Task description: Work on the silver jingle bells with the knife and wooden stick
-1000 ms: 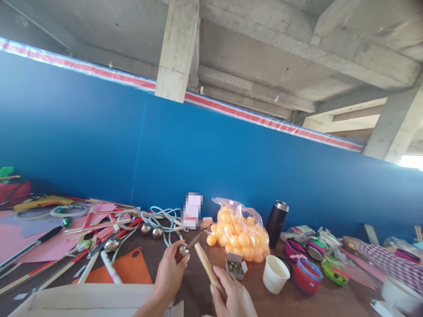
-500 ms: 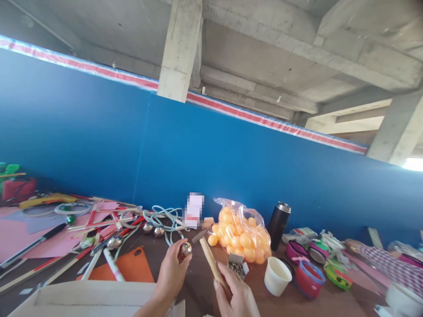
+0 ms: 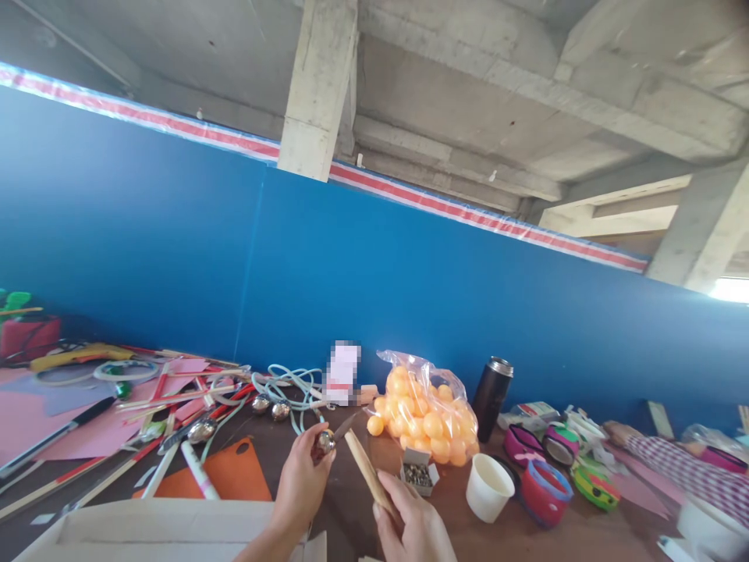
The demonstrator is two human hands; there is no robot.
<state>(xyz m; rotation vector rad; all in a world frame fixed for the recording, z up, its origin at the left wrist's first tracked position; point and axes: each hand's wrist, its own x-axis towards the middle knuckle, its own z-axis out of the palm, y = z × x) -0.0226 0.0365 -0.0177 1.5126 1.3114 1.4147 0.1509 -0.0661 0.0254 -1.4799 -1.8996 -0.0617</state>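
Between the thumb and fingers of my left hand (image 3: 301, 476) is a shiny silver metal ball (image 3: 326, 442), perhaps a jingle bell. My right hand (image 3: 413, 519) grips a pale wooden stick (image 3: 363, 462), its free end slanting up and left beside the ball, apart from it. Just beyond the stick's tip, a dark flat blade-like piece (image 3: 344, 427) shows; whether it joins the stick I cannot tell. Two similar silver balls (image 3: 280, 410) lie by a light blue cord (image 3: 289, 380). A small open box of metal pieces (image 3: 419, 473) stands beyond my right hand.
A clear bag of orange balls (image 3: 424, 417), a black bottle (image 3: 492, 398) and a white cup (image 3: 489, 488) stand right of centre. Sticks and pink paper (image 3: 87, 441) crowd the left, near an orange sheet (image 3: 237, 472). Another person's checked sleeve (image 3: 684, 464) reaches in from the right.
Both hands have shifted slightly left. The wooden stick's tip has dropped a little and moved left, closer to the silver ball. Both grips stay closed.
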